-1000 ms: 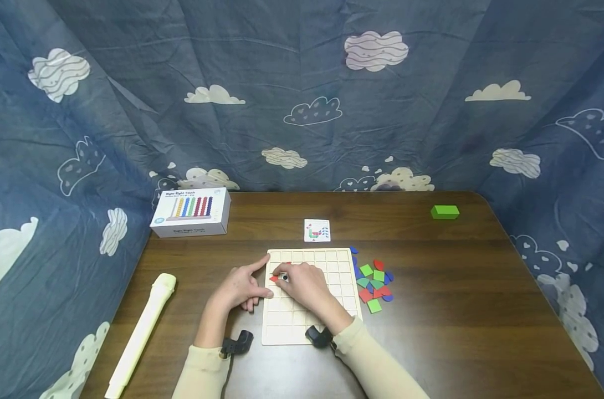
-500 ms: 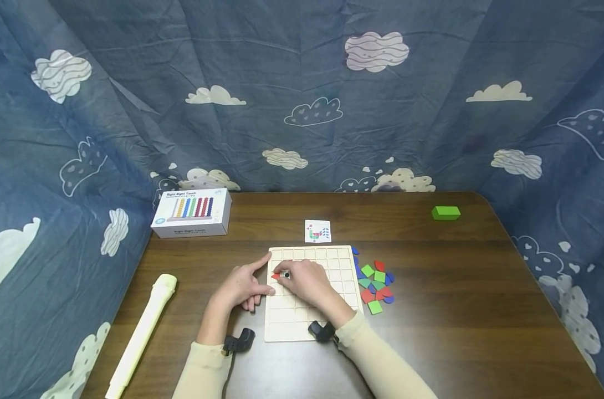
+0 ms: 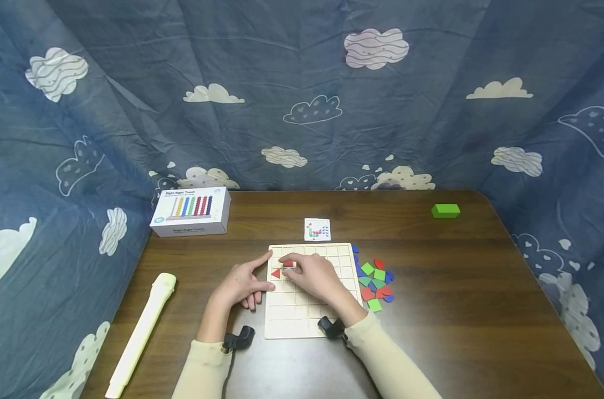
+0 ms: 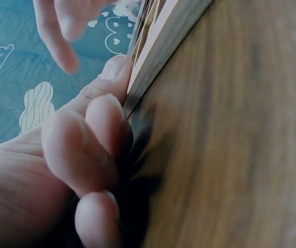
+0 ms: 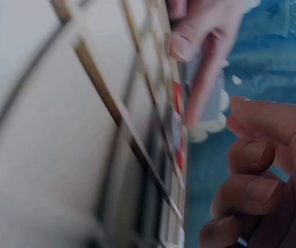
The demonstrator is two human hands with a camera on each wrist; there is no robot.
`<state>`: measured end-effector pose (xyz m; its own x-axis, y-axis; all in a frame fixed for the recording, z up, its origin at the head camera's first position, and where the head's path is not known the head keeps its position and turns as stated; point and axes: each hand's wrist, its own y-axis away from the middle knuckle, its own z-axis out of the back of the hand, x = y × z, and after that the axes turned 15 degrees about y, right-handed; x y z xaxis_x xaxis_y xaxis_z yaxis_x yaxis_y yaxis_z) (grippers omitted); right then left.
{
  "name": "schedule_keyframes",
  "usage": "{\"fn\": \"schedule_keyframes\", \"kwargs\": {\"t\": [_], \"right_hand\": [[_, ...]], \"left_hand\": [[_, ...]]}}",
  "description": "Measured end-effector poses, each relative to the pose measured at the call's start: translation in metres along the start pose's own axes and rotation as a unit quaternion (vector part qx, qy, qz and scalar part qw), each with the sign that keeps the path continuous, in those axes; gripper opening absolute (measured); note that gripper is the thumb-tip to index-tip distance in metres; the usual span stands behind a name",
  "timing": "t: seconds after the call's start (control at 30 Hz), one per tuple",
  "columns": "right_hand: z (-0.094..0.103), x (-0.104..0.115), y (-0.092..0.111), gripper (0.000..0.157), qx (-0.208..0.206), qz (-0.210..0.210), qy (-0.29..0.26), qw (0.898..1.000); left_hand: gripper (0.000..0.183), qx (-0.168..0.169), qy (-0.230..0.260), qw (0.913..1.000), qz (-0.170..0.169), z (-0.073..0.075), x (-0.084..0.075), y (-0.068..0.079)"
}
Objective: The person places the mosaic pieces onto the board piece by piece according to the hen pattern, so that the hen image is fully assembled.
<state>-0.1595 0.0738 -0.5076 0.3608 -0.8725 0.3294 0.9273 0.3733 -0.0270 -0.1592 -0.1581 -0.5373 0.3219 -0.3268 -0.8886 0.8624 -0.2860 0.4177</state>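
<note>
A pale wooden grid board (image 3: 287,321) lies flat before me. My left hand (image 3: 239,285) stays at its left side, index finger and thumb spread straight against the edge; in the left wrist view the thumb (image 4: 114,72) touches the board's side. A red triangle (image 3: 275,274) rests in a left grid cell, and a second red piece (image 3: 288,264) lies up and right of it. My right hand (image 3: 314,275) hovers over the board beside these pieces, thumb and index finger apart. The right wrist view shows its loosely bent fingers (image 5: 256,175) holding nothing.
Loose red, green and blue flat pieces (image 3: 375,285) lie right of the board. Behind it is a small picture card (image 3: 317,229). A white box (image 3: 192,213) stands back left, a green block (image 3: 445,211) back right, and a pale yellow stick (image 3: 142,335) lies at left.
My right hand has moved slightly up and right off the red triangle, leaving it in view. The board has shifted slightly away from me. My left hand keeps its spread at the edge.
</note>
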Motion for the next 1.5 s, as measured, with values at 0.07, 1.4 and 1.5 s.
{"fn": "schedule_keyframes", "kwargs": {"t": [0.07,1.4,1.5], "right_hand": [[0.010,-0.007,0.005,0.027,0.002,-0.016,-0.019,1.000],[0.043,-0.169,0.060,0.035,0.102,-0.178,0.018,0.979],[0.041,-0.169,0.058,0.035,0.095,-0.173,0.020,0.980]], "left_hand": [[0.094,-0.002,-0.001,1.0000,0.003,0.000,-0.001,0.000],[0.101,-0.025,-0.027,0.9990,0.026,-0.006,-0.009,0.005],[0.100,-0.028,-0.028,0.9988,0.028,-0.006,-0.009,0.006]]}}
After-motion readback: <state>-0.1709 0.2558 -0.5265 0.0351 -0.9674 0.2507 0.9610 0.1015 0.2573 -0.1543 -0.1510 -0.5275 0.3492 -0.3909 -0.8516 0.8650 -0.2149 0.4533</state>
